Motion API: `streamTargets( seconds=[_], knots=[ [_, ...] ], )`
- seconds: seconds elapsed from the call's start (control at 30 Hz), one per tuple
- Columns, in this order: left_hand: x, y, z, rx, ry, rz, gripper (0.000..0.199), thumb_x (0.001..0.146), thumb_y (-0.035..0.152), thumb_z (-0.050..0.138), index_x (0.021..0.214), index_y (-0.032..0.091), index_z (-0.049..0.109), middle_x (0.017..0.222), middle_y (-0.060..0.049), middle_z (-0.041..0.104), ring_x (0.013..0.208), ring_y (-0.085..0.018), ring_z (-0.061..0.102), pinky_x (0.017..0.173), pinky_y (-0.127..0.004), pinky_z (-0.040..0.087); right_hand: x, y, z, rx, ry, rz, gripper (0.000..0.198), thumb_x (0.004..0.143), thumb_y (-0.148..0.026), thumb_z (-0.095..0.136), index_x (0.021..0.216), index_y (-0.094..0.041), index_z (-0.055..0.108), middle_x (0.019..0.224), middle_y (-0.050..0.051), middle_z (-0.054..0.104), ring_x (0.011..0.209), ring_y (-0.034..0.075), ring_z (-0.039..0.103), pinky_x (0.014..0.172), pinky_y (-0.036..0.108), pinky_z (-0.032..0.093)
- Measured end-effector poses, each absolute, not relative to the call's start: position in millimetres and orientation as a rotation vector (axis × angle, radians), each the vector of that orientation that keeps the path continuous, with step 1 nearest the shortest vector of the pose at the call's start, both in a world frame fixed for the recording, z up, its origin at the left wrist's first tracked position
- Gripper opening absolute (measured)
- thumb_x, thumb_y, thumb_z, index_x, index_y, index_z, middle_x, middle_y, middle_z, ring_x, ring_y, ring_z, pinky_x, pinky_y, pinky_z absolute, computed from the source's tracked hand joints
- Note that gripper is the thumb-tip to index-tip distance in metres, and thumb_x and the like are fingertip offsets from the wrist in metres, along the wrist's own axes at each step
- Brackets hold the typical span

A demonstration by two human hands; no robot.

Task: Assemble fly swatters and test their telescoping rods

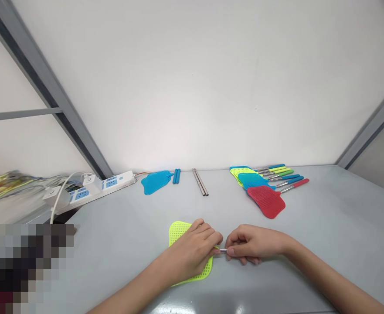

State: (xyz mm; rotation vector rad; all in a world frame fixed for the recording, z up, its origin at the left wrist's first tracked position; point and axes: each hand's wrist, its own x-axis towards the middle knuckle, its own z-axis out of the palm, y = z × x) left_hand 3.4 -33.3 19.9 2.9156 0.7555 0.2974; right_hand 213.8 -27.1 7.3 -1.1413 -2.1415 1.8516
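My left hand (196, 246) is closed over the yellow-green fly swatter head (178, 229), a perforated paddle lying near the front of the table. Its narrow neck is hidden under my fingers. From beside my left fingertips a thin metal rod (223, 250) runs to the right. My right hand (249, 244) pinches that rod between thumb and fingers; only a short piece shows between the two hands. Whether the rod is seated in the swatter's neck is hidden.
A blue swatter head (157, 181), blue handle grips (176, 176) and metal rods (200, 182) lie along the back. At right is a pile of handled swatters, a red one (267, 201) in front. A power strip (95, 190) with plugs lies left. A pixelated patch covers the lower left.
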Motion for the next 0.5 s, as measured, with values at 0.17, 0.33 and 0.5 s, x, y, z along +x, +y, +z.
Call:
streamTargets(
  seconds=[0.17,0.33,0.5],
  knots=[
    [0.8,-31.8,19.7,2.917,0.731,0.318,0.014,0.086,0.018,0.032,0.078,0.018,0.043,0.072,0.000,0.048,0.069,-0.013,0.042,0.073,-0.029,0.032,221.0,-25.2,9.7,-1.195,-2.119,1.900,0.025,0.079,-0.036,0.047,0.081,-0.013,0.057,0.057,-0.002,0.050,0.038,0.003,0.042,0.037,0.014,0.034],
    [-1.2,-31.2,18.3,2.906,0.716,0.323,0.011,0.084,0.024,0.038,0.076,0.018,0.043,0.070,0.000,0.047,0.070,-0.013,0.043,0.075,-0.029,0.032,222.2,-23.7,8.8,-1.204,-2.127,1.909,0.027,0.079,-0.039,0.047,0.081,-0.013,0.056,0.056,-0.003,0.049,0.037,0.004,0.042,0.035,0.014,0.033],
    [-0.3,-31.7,18.5,2.889,0.729,0.340,0.013,0.084,0.024,0.041,0.072,0.018,0.043,0.068,0.002,0.046,0.069,-0.012,0.043,0.074,-0.028,0.031,220.9,-24.1,7.3,-1.207,-2.132,1.871,0.027,0.079,-0.039,0.047,0.082,-0.013,0.055,0.056,-0.003,0.048,0.038,0.004,0.042,0.035,0.014,0.033]
  ],
)
